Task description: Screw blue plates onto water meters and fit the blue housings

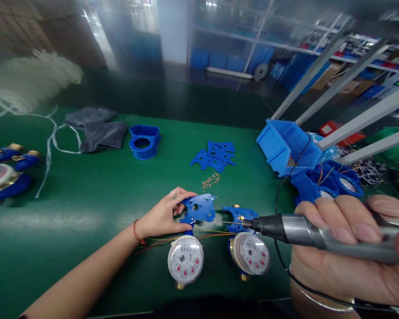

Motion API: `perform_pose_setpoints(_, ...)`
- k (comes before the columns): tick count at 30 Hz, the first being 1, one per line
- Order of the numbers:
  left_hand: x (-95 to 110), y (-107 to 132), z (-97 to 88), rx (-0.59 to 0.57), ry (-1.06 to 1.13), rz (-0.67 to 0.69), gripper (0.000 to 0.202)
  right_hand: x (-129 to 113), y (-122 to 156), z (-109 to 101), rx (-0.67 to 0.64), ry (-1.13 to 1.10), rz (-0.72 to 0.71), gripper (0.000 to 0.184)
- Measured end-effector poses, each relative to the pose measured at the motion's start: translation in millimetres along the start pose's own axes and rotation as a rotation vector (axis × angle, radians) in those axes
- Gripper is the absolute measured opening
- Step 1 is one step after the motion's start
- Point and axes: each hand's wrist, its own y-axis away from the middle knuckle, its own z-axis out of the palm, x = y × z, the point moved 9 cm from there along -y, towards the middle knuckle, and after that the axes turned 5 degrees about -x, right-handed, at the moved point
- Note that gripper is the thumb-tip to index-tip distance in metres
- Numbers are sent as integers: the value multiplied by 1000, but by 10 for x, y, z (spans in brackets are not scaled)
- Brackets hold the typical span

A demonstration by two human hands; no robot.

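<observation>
My left hand [169,212] grips a blue plastic plate [201,208] by its left edge, thumb below and fingers above. Just below the plate lies a water meter [185,259] with a white dial and red pointers. In my right hand [346,243] is a grey electric screwdriver [306,230], fingers wrapped round its body. Its thin bit points left, the tip close to the plate's right edge; whether they touch I cannot tell. Behind the bit, a second blue plate [241,214] sits at the top of another water meter [252,253]. Thin coloured wires run between the two meters.
Small screws [210,180] lie in a pile before several loose blue plates [216,156]. A blue housing [144,141] and dark grey cloth [98,128] are farther left. At the right stand a blue bin [287,146] and grey metal posts [362,119]. The screwdriver's black cable hangs nearby.
</observation>
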Motion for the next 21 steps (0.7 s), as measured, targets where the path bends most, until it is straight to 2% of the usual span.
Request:
perform_pose_setpoints(3, 77, 0, 63, -23, -90, 51, 67, -19, 20, 117, -86, -68, -27, 22)
perform_pose_setpoints(6, 96, 23, 103, -90, -144, 85, 69, -69, 26, 187, -128, -42, -52, 20)
perform_pose_setpoints(9, 58, 47, 121, -173, -121, 99, 70, -84, 10, 273, -154, -32, -41, 20)
perform_pose_setpoints(13, -10, 59, 111, -194, -26, 106, 61, -64, -25, 432, -183, 11, -17, 20)
perform_pose_setpoints(17, -107, 61, 77, -99, 125, 6, 42, -18, -56, 568, -209, 24, 5, 22)
perform_pose_setpoints(19, -173, 79, 77, -41, 225, -89, 45, 11, -61, 619, -234, 23, 16, 23)
perform_pose_setpoints(21, -232, 109, 149, -44, 361, -176, 50, 37, -54, 664, -265, 27, 22, 22)
